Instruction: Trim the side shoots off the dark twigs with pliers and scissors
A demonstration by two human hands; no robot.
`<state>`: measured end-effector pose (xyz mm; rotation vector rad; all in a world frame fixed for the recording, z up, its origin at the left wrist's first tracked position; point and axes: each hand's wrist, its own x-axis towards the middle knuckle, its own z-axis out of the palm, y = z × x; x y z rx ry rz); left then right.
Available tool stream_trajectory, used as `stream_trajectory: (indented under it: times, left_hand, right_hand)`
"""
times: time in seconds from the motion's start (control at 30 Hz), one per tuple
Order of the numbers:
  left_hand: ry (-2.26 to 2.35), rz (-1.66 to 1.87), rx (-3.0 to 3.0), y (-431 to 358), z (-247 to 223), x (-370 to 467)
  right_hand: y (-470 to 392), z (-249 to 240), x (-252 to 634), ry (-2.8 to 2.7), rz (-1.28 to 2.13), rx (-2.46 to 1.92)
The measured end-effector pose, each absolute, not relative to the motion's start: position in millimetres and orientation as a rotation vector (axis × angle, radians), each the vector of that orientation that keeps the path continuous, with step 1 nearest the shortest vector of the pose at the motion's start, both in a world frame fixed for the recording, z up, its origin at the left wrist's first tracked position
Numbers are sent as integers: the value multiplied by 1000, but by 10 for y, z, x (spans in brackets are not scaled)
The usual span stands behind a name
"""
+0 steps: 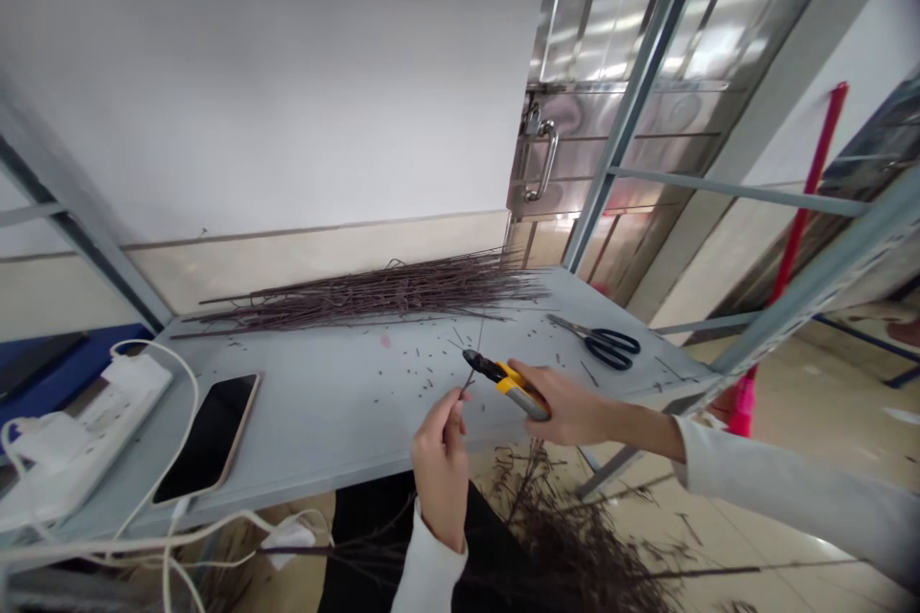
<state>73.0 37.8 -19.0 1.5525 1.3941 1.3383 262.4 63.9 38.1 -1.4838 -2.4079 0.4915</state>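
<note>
My left hand pinches a thin dark twig over the front part of the grey table. In my right hand is a pair of yellow-and-grey cutting pliers, with the fingers wrapped round the handles. Their black jaws meet the twig just above my left fingertips; whether the blades are fully closed is too small to tell. Behind my hands a long bundle of dark twigs lies along the back of the table. Black-handled scissors rest to the right of the pliers.
Short twig clippings are scattered over the grey table. At the left lie a phone on a cable and a white power strip. Branching twigs stand below the front edge. A metal post rises at the back right.
</note>
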Motion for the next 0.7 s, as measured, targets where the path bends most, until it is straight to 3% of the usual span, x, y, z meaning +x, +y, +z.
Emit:
stream_trajectory:
  times: [0.5, 0.6, 0.7]
  left_hand:
    - [1433, 1263, 1585, 393, -165, 735]
    - [1429, 1261, 1564, 403, -145, 734]
    - [1437, 1251, 1558, 408, -135, 726]
  right_hand:
    - [861, 244, 2856, -2521, -780, -1591]
    - [846, 204, 2795, -2512, -742, -1675]
    - [805, 214, 2699, -2442, -365, -1808]
